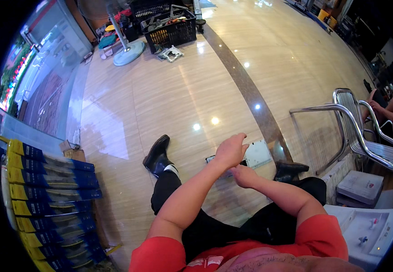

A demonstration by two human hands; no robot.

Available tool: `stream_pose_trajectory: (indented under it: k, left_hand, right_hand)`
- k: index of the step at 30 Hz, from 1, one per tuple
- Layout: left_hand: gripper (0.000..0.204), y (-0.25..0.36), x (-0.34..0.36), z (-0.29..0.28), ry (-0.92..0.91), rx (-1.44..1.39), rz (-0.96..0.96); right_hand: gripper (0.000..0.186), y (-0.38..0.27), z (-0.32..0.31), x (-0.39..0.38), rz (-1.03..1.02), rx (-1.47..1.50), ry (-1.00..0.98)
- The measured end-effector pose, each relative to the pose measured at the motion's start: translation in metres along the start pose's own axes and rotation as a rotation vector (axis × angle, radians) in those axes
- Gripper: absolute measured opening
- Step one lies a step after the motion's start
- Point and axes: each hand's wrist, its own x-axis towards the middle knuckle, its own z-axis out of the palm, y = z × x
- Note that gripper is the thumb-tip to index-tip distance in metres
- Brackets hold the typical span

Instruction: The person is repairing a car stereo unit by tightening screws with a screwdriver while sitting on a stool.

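Observation:
Between my knees, my two bare hands are close together, low over the tiled floor. My left hand (231, 151) is on the far side, back upward. Its thumb and a finger point right, with a gap between them and nothing visible in it. Just nearer, my right hand (245, 176) has curled fingers, and what they hold, if anything, is hidden. Below the hands on the floor lies a flat whitish panel (260, 153). A dark-edged part (210, 159) shows left of my wrist. My left hand and forearm cover the middle of these things.
My black boots (157, 153) stand either side. A rack of blue and yellow packages (51, 181) is at left. Metal chairs (348, 122), a grey case (360, 187) and a seated person (385, 106) are at right. Farther off stand a fan base (129, 53) and black crate (171, 34).

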Motion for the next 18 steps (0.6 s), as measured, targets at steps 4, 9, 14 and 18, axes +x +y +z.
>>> stream_pose_trajectory:
  k: [4,9,14,18]
  left_hand:
    - [0.037,0.002,0.000,-0.002,-0.030,0.014,-0.027]
    - [0.036,0.000,0.000,0.001,-0.002,0.020,0.019]
    - [0.036,0.001,-0.002,-0.004,-0.026,0.021,-0.003]
    - [0.037,0.002,-0.003,-0.004,-0.021,0.030,0.013]
  right_hand:
    - [0.039,-0.002,-0.001,0.000,-0.028,-0.017,0.023]
    - [0.035,0.005,0.006,0.007,0.109,-0.069,-0.100]
    - [0.034,-0.006,-0.003,0.002,0.040,-0.070,-0.024]
    - [0.038,0.001,0.005,0.003,-0.008,-0.064,-0.002]
